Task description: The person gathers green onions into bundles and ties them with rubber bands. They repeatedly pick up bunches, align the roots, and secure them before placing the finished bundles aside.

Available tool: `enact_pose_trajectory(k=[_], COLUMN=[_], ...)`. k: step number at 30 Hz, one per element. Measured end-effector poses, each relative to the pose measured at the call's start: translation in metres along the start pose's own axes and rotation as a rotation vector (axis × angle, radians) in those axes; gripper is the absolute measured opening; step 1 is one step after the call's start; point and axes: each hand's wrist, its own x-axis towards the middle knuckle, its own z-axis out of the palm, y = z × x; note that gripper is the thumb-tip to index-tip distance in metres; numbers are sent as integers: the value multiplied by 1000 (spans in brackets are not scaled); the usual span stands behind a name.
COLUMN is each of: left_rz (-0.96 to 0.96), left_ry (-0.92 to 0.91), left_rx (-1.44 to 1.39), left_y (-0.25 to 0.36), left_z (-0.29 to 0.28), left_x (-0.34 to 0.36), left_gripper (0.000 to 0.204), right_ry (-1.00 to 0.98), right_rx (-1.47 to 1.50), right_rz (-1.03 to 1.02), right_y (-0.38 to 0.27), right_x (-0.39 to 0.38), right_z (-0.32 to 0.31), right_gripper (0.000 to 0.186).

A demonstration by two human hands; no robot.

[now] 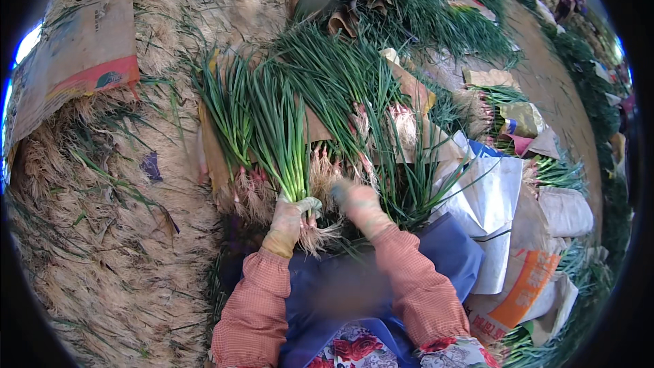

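Note:
My left hand point(289, 217), in a pale glove, is closed round a bunch of green onions point(283, 140) just above the bulbs. Their long leaves point away from me, and their pale roots point(315, 235) spread out below the fist over my blue apron point(340, 279). My right hand point(362, 206), gloved too, is beside the bunch on its right; its fingers are smeared by motion and whether they hold anything is hidden. Just beyond both hands, more green onions point(340, 75) lie with their roots point(255, 194) toward me.
Cut roots and dry litter point(116, 259) cover the ground at the left, under a printed sack point(95, 41). Farther off lies a large heap of green onions point(422, 14). White sacking point(487, 184) and a printed sack point(521, 293) lie at the right.

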Motion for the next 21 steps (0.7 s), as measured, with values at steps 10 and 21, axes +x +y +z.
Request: enact_pose_trajectory(k=[10,21], left_rz=[153,-22], left_ry=[76,-100], left_rx=[-146,-273], left_y=[-32,-33], left_z=[9,24], left_x=[6,-19], left_gripper=[35,24], right_ry=[300,-200], right_rx=[1017,1705], right_rz=[191,524], right_y=[-60,-31], right_x=[24,-7], right_z=[5,-31], right_gripper=[13,19])
